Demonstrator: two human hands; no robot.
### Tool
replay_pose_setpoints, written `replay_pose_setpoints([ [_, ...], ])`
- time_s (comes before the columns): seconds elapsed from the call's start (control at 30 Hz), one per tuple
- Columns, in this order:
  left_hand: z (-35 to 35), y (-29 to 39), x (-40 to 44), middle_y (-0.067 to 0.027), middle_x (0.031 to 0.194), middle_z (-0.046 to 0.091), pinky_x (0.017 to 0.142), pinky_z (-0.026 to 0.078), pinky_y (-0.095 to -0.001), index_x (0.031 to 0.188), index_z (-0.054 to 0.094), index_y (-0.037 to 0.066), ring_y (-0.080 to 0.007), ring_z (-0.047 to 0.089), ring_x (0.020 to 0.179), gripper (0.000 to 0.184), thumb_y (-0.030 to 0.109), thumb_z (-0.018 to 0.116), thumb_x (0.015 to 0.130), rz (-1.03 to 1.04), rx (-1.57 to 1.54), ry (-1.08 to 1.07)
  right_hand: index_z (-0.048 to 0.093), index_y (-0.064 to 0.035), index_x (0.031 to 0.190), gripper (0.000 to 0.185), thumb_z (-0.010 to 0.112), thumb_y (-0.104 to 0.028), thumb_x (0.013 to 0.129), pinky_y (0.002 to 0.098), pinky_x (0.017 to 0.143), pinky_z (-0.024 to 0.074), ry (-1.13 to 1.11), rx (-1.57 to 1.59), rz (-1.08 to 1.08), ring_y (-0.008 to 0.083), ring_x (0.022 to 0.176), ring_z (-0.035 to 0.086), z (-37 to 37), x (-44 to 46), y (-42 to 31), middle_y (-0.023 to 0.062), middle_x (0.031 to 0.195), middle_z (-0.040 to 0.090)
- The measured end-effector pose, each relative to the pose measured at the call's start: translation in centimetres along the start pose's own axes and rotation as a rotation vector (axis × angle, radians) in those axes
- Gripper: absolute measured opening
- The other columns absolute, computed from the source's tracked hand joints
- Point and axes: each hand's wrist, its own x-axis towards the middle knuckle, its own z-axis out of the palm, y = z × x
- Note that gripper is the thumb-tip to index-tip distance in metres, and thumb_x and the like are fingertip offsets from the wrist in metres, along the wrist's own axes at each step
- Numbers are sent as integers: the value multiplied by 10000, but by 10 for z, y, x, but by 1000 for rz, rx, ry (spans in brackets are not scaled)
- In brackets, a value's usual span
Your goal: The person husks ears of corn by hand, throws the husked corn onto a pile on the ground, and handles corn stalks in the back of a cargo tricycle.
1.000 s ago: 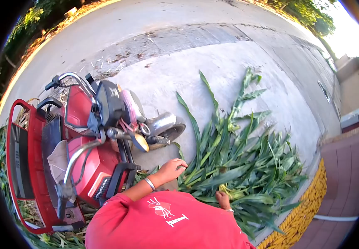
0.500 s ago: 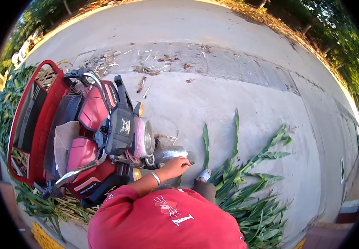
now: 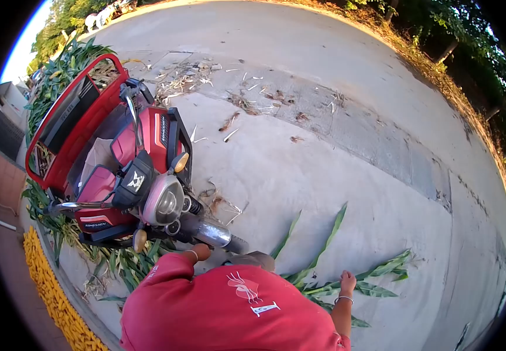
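My left hand [image 3: 202, 251] is low at my side, close to the front wheel [image 3: 238, 244] of a red three-wheeled motor cart [image 3: 162, 140]. Its fingers are curled in; whatever they hold, if anything, is hidden. On the other side my right hand [image 3: 348, 282] hangs over green corn stalks [image 3: 323, 289] lying on the concrete. Those fingers are loosely closed, with nothing visible in them. Each wrist wears a thin band. My red shirt [image 3: 224, 310] covers much of the stalk pile from view.
Dry husk scraps [image 3: 188, 79] litter the concrete [image 3: 264, 175] beyond the cart. More corn stalks [image 3: 60, 70] lie behind and beside it. A row of yellow corn cobs [image 3: 54, 292] runs along the lower left edge. Trees [image 3: 452, 41] line the road's far side.
The view has turned and the cart now appears lower at its front. My left hand has drawn back toward my body. My right hand has come into view at the right.
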Motion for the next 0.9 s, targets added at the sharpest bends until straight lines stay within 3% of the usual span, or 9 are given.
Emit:
replay_pose_setpoints([
  [0.1, -12, 33, 0, -231, 971, 662, 873, 482, -456, 896, 706, 9, -387, 631, 945, 322, 231, 488, 815, 5, -39, -28, 670, 35, 975, 232, 601, -158, 868, 243, 495, 424, -87, 46, 90, 92, 584, 532, 21, 45, -30, 40, 749, 624],
  [0.13, -15, 40, 9, -220, 959, 665, 862, 482, -456, 882, 711, 30, -382, 632, 930, 301, 232, 506, 795, -2, -61, -7, 643, 14, 1049, 263, 598, -190, 890, 262, 590, 504, -173, 29, 130, 121, 716, 588, 31, 52, -35, 56, 834, 631],
  [0.23, -44, 67, 46, -204, 924, 670, 833, 490, -448, 868, 715, 61, -374, 638, 891, 272, 239, 526, 785, 52, -208, 74, 637, 9, 1067, 290, 611, -209, 877, 277, 605, 518, -326, -37, 215, 150, 765, 610, 74, 68, -32, 80, 871, 637],
  [0.33, -86, 94, 92, -179, 874, 677, 792, 502, -439, 836, 717, 86, -347, 646, 844, 246, 248, 542, 777, 61, -303, 127, 667, 4, 1020, 288, 622, -219, 843, 276, 588, 516, -452, -163, 333, 149, 659, 588, 104, 83, -44, 69, 812, 639],
  [0.53, -215, 123, 208, -165, 859, 681, 763, 508, -428, 813, 704, 77, -338, 646, 821, 228, 244, 552, 781, 78, -536, 352, 669, 0, 1021, 296, 623, -229, 839, 274, 586, 513, -646, -727, -11, 144, 654, 588, 168, 209, -70, 70, 802, 642],
  [0.73, -348, 143, 271, -164, 894, 679, 777, 500, -417, 846, 692, 58, -333, 638, 858, 219, 231, 561, 810, 142, -671, 523, 671, -5, 1022, 304, 623, -239, 834, 271, 584, 509, -534, -775, -122, 138, 649, 588, 239, 363, -162, 71, 792, 645],
  [0.77, -372, 145, 281, -162, 901, 678, 782, 498, -411, 854, 692, 53, -329, 637, 868, 219, 227, 563, 817, 185, -662, 525, 671, -6, 1022, 305, 623, -241, 834, 271, 583, 509, -517, -711, -116, 137, 649, 588, 258, 379, -190, 71, 790, 645],
  [0.8, -396, 144, 292, -159, 914, 682, 769, 505, -378, 922, 695, 46, -303, 650, 862, 237, 236, 574, 847, 219, -669, 528, 685, 1, 968, 317, 613, -274, 829, 310, 606, 514, -554, -422, 58, 168, 666, 625, 280, 368, -257, 112, 798, 675],
  [0.9, -468, 142, 316, -154, 929, 678, 773, 507, -370, 945, 689, 43, -289, 652, 862, 240, 235, 578, 855, 201, -773, 681, 690, 20, 950, 357, 607, -304, 824, 359, 675, 522, -585, -490, 6, 238, 758, 672, 354, 381, -345, 166, 869, 698],
])
